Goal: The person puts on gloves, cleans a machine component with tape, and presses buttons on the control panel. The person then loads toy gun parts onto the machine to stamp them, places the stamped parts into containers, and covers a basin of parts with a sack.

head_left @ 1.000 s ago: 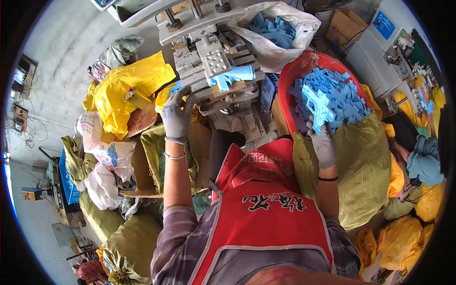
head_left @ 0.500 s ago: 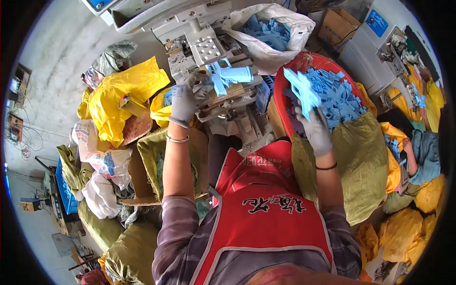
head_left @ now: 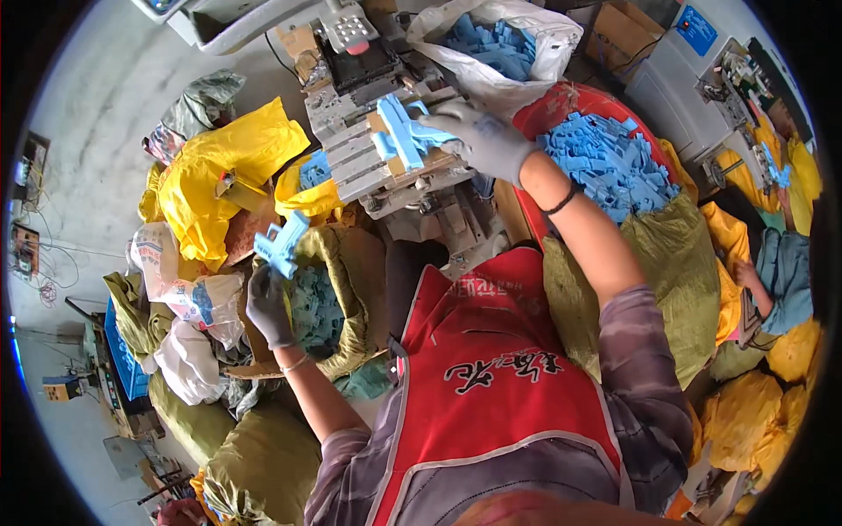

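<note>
Red apron [head_left: 509,399], chest: large black brush-style characters with white outlines, set in a row across the bib
Red apron, lap: a row of smaller pale characters, partly lost in the folds
White plastic bag [head_left: 175,282], left side: reddish print on its upper part and blue print lower down, too creased to make out
Grey machine cabinet [head_left: 660,68], upper right: a blue sign [head_left: 695,31] with small white marking, too small to read

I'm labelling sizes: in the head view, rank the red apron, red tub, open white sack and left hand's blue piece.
Red apron
Red tub and open white sack: too alike to rank
Blue piece in the left hand
</note>
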### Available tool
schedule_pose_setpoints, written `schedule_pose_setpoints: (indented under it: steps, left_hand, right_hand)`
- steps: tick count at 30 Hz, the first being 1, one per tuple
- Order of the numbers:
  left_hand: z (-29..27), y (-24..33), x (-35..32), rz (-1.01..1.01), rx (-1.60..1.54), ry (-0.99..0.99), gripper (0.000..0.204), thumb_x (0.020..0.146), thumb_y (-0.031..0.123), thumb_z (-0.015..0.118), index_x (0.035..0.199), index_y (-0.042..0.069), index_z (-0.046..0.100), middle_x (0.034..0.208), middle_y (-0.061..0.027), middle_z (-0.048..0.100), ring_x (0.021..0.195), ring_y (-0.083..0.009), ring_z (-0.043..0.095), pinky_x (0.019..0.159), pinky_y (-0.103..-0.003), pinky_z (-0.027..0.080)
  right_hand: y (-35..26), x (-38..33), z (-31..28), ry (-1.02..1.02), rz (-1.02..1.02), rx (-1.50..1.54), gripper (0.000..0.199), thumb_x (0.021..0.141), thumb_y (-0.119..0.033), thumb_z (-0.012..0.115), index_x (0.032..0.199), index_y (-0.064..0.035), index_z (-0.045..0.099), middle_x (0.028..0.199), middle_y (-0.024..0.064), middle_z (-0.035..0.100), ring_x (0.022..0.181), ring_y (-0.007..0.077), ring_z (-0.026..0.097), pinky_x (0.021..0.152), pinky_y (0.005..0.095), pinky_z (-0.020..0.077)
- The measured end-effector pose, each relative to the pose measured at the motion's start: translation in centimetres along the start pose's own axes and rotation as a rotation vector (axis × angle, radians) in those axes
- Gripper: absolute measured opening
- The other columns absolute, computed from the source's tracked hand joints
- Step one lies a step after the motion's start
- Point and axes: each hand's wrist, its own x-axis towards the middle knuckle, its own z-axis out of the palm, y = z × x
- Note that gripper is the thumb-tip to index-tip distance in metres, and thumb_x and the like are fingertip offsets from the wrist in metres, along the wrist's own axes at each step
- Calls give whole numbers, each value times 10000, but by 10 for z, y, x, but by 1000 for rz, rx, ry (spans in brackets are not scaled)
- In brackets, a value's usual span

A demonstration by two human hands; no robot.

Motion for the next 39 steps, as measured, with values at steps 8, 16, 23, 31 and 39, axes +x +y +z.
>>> schedule_pose_setpoints:
  steps: [8,16,23,31,39]
  left_hand:
    - [4,-101,-28,-180,12,-40,318,920,138,559,1185,-38,561,1150,-135,626,1010,-181,591,888,-285,458]
    - [35,-101,-12,-138,109,-245,270,923,177,557,1105,-12,625,1077,-106,667,931,-165,612,838,-283,471]
    - [86,-4,-31,30,122,-391,237,909,148,577,1072,-8,649,995,-88,686,892,-148,622,806,-282,487]
    - [95,35,-48,119,110,-463,222,881,122,578,1055,8,656,1006,-146,679,940,-228,651,827,-320,495]
    - [151,134,-77,380,-247,-828,318,824,183,661,1094,20,622,1049,-165,650,993,-295,623,860,-358,476]
  right_hand:
    - [61,-38,-40,208,-30,-28,381,903,-332,550,1241,-156,549,1202,151,563,1063,352,557,913,416,452]
    - [166,-234,11,-745,886,-182,413,881,-352,502,1224,-125,543,1154,160,581,1075,349,553,887,467,444]
    - [154,-252,103,-1014,623,-450,308,794,-164,555,1087,-117,639,1251,109,538,1167,289,518,920,444,455]
    - [154,-247,47,-319,844,-242,292,845,-222,508,1108,-134,600,985,152,659,871,331,645,732,444,509]
    - [54,-186,-41,-265,551,609,268,878,-117,566,1129,-29,587,1031,105,641,964,146,594,851,298,475]
